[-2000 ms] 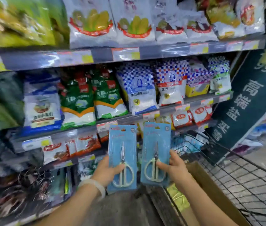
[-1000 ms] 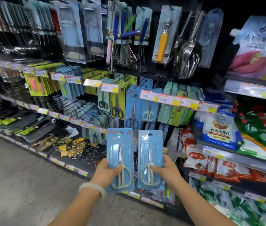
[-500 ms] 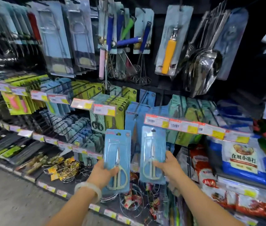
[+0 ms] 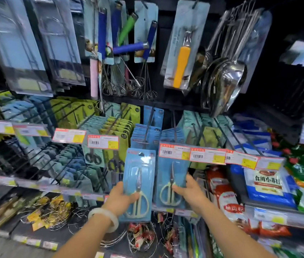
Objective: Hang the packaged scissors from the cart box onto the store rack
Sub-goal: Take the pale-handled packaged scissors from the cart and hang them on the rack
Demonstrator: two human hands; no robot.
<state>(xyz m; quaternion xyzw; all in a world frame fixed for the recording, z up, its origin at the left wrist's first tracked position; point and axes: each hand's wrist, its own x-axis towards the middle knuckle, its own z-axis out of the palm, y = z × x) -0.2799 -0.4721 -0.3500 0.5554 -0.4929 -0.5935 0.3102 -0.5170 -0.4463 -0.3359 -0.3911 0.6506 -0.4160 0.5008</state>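
Note:
My left hand (image 4: 121, 199) grips a blue card pack of cream-handled scissors (image 4: 139, 175) by its lower left edge. A second, matching scissors pack (image 4: 171, 175) is held in my right hand (image 4: 190, 190); its top is tucked behind the price tags. Both packs stand upright in front of the store rack, just below two black hooks (image 4: 148, 127) that carry stacks of the same blue packs (image 4: 145, 135). The left pack's hang hole is beneath the hook tip. The cart box is out of view.
Price tags (image 4: 174, 151) run along the hook ends. Green and teal scissors packs (image 4: 117, 131) hang to the left, whisks (image 4: 128, 84) and steel scoops (image 4: 225, 81) above, food bags (image 4: 264, 181) on shelves to the right, wire items (image 4: 54, 211) on the low shelf.
The view swung left from the food shelves and cart to the utensil rack. Both hands carried their packs up and forward, close to the blue scissors hooks; the right pack now sits behind the price tags.

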